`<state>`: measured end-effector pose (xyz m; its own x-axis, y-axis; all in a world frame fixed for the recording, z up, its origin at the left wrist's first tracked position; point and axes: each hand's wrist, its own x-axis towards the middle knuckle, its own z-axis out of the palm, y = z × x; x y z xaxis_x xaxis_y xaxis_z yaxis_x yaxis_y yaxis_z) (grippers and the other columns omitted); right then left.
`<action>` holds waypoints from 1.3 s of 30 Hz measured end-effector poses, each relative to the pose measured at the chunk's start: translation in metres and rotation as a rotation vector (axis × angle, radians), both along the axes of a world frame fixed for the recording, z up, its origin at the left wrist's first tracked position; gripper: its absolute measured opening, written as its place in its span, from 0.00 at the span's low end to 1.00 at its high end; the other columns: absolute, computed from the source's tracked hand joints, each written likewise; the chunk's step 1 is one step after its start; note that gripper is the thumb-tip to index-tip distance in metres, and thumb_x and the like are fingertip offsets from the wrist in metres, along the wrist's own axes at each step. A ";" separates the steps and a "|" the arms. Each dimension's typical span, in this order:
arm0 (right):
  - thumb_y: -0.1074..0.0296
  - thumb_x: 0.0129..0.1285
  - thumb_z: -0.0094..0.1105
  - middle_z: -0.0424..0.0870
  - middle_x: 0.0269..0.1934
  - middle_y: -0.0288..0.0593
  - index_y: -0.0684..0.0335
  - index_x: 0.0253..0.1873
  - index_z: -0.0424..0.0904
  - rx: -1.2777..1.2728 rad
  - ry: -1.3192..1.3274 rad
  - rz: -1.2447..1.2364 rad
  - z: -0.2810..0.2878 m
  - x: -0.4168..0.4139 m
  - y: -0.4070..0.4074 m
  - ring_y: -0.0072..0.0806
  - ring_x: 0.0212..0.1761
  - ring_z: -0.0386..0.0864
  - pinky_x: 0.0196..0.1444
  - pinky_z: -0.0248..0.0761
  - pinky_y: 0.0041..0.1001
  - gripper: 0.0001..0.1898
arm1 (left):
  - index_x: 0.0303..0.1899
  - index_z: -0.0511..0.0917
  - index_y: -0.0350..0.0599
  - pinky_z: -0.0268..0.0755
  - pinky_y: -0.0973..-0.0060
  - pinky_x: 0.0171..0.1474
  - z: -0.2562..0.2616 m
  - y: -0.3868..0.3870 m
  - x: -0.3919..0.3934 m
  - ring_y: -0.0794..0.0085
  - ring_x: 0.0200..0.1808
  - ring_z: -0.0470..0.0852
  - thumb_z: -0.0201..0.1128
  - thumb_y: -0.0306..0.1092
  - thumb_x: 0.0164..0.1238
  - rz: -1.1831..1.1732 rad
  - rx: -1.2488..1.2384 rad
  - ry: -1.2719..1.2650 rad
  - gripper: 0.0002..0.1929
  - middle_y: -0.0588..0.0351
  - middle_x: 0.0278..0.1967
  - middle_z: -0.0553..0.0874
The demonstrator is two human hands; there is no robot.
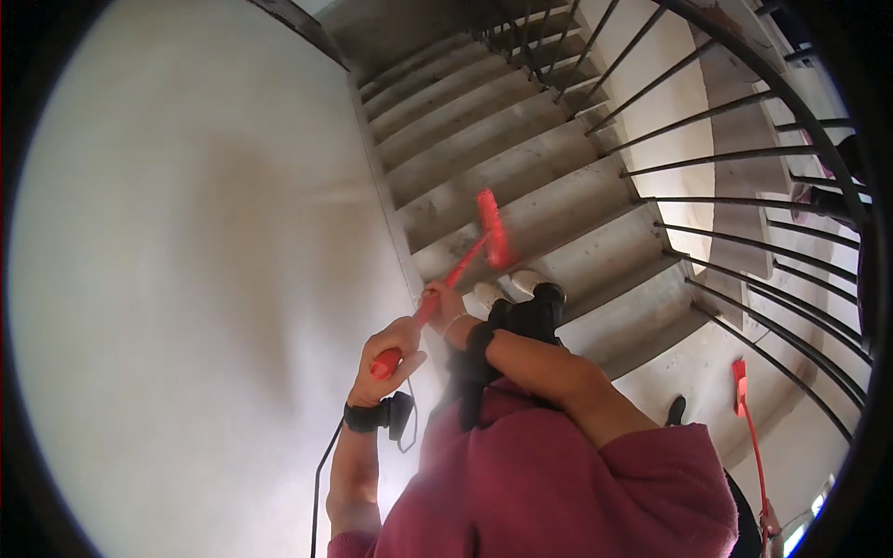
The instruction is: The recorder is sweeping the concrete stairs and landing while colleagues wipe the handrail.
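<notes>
A red broom (494,230) with a red handle slants across the stairs, its head over a concrete step (579,202) just beyond my light-coloured shoes. My left hand (391,356) is wrapped around the upper end of the handle, close to the wall. Lower on the same handle, my right hand (445,314) grips it, nearer the broom head. Both wrists wear black bands, and a cable runs from the left one. Whether the bristles touch the step cannot be told.
A pale wall (209,244) borders the stairs on the left. A dark metal railing (739,153) curves along the right. On the landing at lower right, another person's hand (769,523) holds a second red broom (740,390). Part of another person shows beyond the railing.
</notes>
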<state>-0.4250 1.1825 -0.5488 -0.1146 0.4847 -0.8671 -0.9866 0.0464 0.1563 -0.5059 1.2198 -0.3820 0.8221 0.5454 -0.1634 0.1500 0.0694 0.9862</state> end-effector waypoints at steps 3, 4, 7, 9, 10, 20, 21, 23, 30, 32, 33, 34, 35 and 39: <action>0.72 0.51 0.52 0.66 0.16 0.36 0.59 0.22 0.63 0.075 0.138 -0.038 -0.004 -0.002 0.007 0.25 0.18 0.66 0.24 0.64 0.24 0.09 | 0.20 0.63 0.41 0.61 0.70 0.39 0.011 0.002 0.009 0.66 0.27 0.65 0.61 0.20 0.47 -0.013 0.093 0.072 0.12 0.55 0.21 0.68; 0.72 0.52 0.51 0.66 0.16 0.35 0.58 0.21 0.62 0.175 0.192 -0.024 -0.003 -0.002 0.006 0.24 0.18 0.66 0.24 0.64 0.22 0.09 | 0.20 0.63 0.41 0.61 0.70 0.39 0.013 -0.001 0.010 0.66 0.27 0.65 0.61 0.20 0.47 0.013 0.101 0.079 0.12 0.55 0.21 0.68; 0.71 0.54 0.50 0.66 0.17 0.31 0.57 0.22 0.63 0.457 0.347 0.051 -0.018 0.013 -0.009 0.20 0.18 0.65 0.21 0.62 0.20 0.09 | 0.21 0.66 0.41 0.59 0.70 0.33 0.014 -0.026 0.026 0.60 0.28 0.67 0.66 0.23 0.42 -0.080 0.299 0.003 0.13 0.53 0.22 0.69; 0.69 0.54 0.51 0.67 0.17 0.31 0.57 0.23 0.64 0.546 0.429 0.126 -0.016 0.026 -0.019 0.21 0.18 0.66 0.20 0.61 0.22 0.08 | 0.19 0.66 0.43 0.60 0.69 0.33 0.022 -0.043 0.040 0.61 0.28 0.69 0.66 0.28 0.44 -0.125 0.368 -0.047 0.13 0.55 0.22 0.71; 0.69 0.55 0.51 0.67 0.17 0.31 0.57 0.24 0.64 0.439 0.317 0.262 -0.001 0.033 -0.021 0.21 0.17 0.65 0.20 0.60 0.21 0.08 | 0.18 0.66 0.43 0.60 0.69 0.33 0.020 -0.054 0.041 0.61 0.27 0.68 0.66 0.31 0.45 -0.138 0.419 -0.051 0.13 0.55 0.22 0.70; 0.69 0.58 0.50 0.65 0.17 0.28 0.57 0.26 0.62 0.287 0.388 0.729 0.047 0.085 -0.029 0.17 0.16 0.64 0.20 0.59 0.20 0.09 | 0.26 0.71 0.42 0.63 0.70 0.40 0.074 -0.080 0.073 0.64 0.32 0.70 0.63 0.32 0.48 -0.169 0.455 -0.007 0.09 0.55 0.27 0.72; 0.69 0.58 0.50 0.65 0.17 0.28 0.57 0.26 0.62 0.284 0.392 0.759 0.047 0.093 -0.031 0.17 0.16 0.64 0.20 0.59 0.20 0.09 | 0.26 0.71 0.42 0.63 0.70 0.40 0.073 -0.085 0.079 0.64 0.32 0.70 0.63 0.32 0.48 -0.139 0.456 0.000 0.09 0.55 0.27 0.72; 0.70 0.59 0.48 0.64 0.16 0.28 0.56 0.24 0.62 0.336 0.501 0.853 0.044 0.111 -0.033 0.16 0.16 0.63 0.20 0.59 0.19 0.10 | 0.37 0.72 0.42 0.63 0.67 0.47 0.069 -0.089 0.092 0.60 0.41 0.72 0.62 0.30 0.49 0.020 0.457 -0.128 0.13 0.52 0.37 0.74; 0.71 0.62 0.44 0.61 0.17 0.27 0.58 0.29 0.64 0.231 0.552 0.961 0.077 0.198 -0.034 0.12 0.13 0.60 0.15 0.55 0.14 0.07 | 0.46 0.72 0.42 0.64 0.70 0.52 0.048 -0.114 0.079 0.61 0.50 0.72 0.60 0.27 0.50 0.394 0.165 0.189 0.18 0.52 0.45 0.75; 0.71 0.63 0.42 0.61 0.17 0.27 0.60 0.33 0.64 0.258 0.502 1.041 0.087 0.213 -0.031 0.11 0.13 0.59 0.15 0.56 0.13 0.04 | 0.45 0.72 0.42 0.65 0.71 0.51 0.029 -0.126 0.068 0.63 0.48 0.73 0.59 0.27 0.52 0.496 0.014 0.251 0.16 0.52 0.43 0.76; 0.71 0.64 0.39 0.61 0.18 0.28 0.62 0.37 0.65 0.290 0.449 1.094 0.093 0.219 -0.032 0.11 0.12 0.58 0.14 0.57 0.13 0.04 | 0.45 0.72 0.41 0.66 0.72 0.49 0.021 -0.132 0.064 0.64 0.46 0.75 0.58 0.28 0.54 0.567 -0.138 0.310 0.15 0.52 0.42 0.77; 0.71 0.64 0.39 0.61 0.18 0.28 0.62 0.37 0.65 0.277 0.443 1.102 0.098 0.223 -0.031 0.11 0.12 0.58 0.14 0.57 0.13 0.04 | 0.45 0.72 0.41 0.66 0.72 0.49 0.014 -0.136 0.061 0.64 0.46 0.75 0.58 0.28 0.54 0.573 -0.148 0.300 0.15 0.52 0.42 0.77; 0.72 0.64 0.39 0.60 0.17 0.28 0.62 0.39 0.65 0.283 0.427 1.134 0.103 0.225 -0.030 0.11 0.12 0.58 0.14 0.57 0.13 0.04 | 0.45 0.72 0.41 0.67 0.74 0.48 0.007 -0.140 0.057 0.66 0.45 0.75 0.57 0.29 0.56 0.594 -0.073 0.347 0.13 0.53 0.40 0.77; 0.72 0.64 0.39 0.60 0.17 0.28 0.62 0.42 0.65 0.281 0.386 1.220 0.105 0.226 -0.024 0.10 0.11 0.56 0.13 0.56 0.13 0.05 | 0.44 0.72 0.40 0.66 0.77 0.48 -0.026 -0.147 0.041 0.73 0.43 0.75 0.53 0.34 0.62 0.574 -0.364 0.304 0.12 0.55 0.38 0.78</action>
